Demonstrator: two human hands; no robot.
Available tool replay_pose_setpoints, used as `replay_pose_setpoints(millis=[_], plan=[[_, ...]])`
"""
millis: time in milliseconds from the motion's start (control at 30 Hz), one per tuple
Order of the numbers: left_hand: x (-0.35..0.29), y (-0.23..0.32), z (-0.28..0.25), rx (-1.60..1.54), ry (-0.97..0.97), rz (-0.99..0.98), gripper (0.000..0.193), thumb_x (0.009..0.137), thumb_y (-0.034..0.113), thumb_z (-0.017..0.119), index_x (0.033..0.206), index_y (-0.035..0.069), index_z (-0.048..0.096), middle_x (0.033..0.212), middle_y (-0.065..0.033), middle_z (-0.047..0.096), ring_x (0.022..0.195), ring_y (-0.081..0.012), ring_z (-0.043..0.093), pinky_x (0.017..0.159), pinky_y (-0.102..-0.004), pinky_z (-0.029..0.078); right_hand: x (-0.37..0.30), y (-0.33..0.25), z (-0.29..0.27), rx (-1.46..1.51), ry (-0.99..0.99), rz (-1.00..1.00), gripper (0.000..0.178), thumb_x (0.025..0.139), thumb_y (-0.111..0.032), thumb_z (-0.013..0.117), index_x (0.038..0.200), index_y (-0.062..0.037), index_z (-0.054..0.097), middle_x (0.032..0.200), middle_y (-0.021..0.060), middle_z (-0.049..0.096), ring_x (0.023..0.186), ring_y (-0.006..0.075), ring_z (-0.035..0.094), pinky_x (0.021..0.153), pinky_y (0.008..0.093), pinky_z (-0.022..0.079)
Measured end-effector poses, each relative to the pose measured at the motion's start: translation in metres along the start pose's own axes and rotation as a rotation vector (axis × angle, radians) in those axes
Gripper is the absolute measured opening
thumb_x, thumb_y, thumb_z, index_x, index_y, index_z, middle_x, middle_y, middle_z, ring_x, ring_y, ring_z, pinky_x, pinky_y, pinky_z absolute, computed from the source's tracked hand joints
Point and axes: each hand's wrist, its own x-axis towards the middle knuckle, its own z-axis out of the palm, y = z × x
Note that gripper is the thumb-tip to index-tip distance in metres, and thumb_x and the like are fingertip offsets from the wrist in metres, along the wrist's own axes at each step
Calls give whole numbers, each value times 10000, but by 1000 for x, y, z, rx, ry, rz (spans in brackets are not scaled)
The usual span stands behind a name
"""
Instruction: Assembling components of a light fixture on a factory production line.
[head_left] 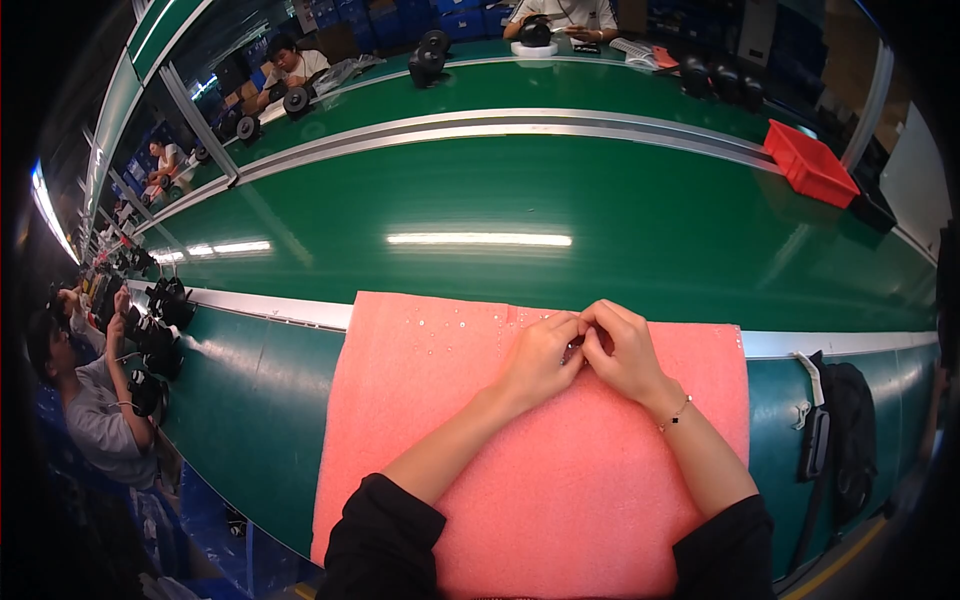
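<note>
Over a pink foam sheet (420,400), my left hand (545,355) and my right hand (622,352) meet at the fingertips. Both are closed in a pinch, thumbs and forefingers pressed together. Whatever they hold between them is too small and too hidden to make out. Several tiny shiny pieces (430,337) lie scattered on the foam to the left of my left hand, near the sheet's far edge. A thin bracelet with a dark charm (676,418) circles my right wrist.
Beyond the foam runs a green conveyor belt (480,200) with metal rails. A red bin (810,165) stands at its far right. On the right bench lies a black bag (850,430). Co-workers sit at the left (100,400) and across the belt, among black round parts (428,62).
</note>
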Motion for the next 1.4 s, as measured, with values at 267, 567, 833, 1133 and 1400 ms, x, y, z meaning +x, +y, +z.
replay_pose_setpoints(millis=[267, 567, 833, 1133, 1400], plan=[[0, -2, 2, 42, 29, 15, 179, 727, -15, 603, 905, -26, 588, 911, -170, 609, 818, -346, 611, 702, -405, 514, 10, 1, 5, 4, 131, 60, 136, 738, 20, 587, 857, -18, 534, 723, 82, 524, 682, 225, 538, 603, 332, 445], [-1, -4, 8, 24, -6, 48, 91, 760, 5, 590, 850, 17, 582, 852, -110, 578, 773, -300, 601, 651, -409, 497, 91, 88, 37, -420, 146, 370, 422, 651, -67, 623, 1056, -133, 526, 704, -20, 583, 968, 260, 455, 860, 404, 365], [1, -2, 6, 49, 6, 27, 78, 763, 7, 588, 838, 30, 587, 860, -105, 581, 781, -297, 603, 662, -403, 501, 101, 106, 51, -616, 185, 261, 722, 719, -134, 652, 1364, -147, 330, 1079, 22, 566, 1123, 331, 331, 971, 479, 246], [2, -4, 7, 54, 29, 63, 125, 737, -15, 590, 849, 41, 593, 856, -94, 588, 736, -261, 602, 647, -366, 497, 104, 99, 26, -471, 55, 479, 839, 704, -139, 667, 1425, -125, 238, 1388, 158, 412, 1113, 362, 319, 990, 478, 229], [2, -2, 7, 34, -11, 25, 83, 770, 18, 590, 851, 34, 600, 871, -94, 587, 777, -289, 605, 668, -395, 506, 93, 83, 39, -679, 242, 379, 860, 714, -188, 666, 1434, -93, 206, 1469, 213, 264, 1151, 404, 298, 987, 553, 199]])
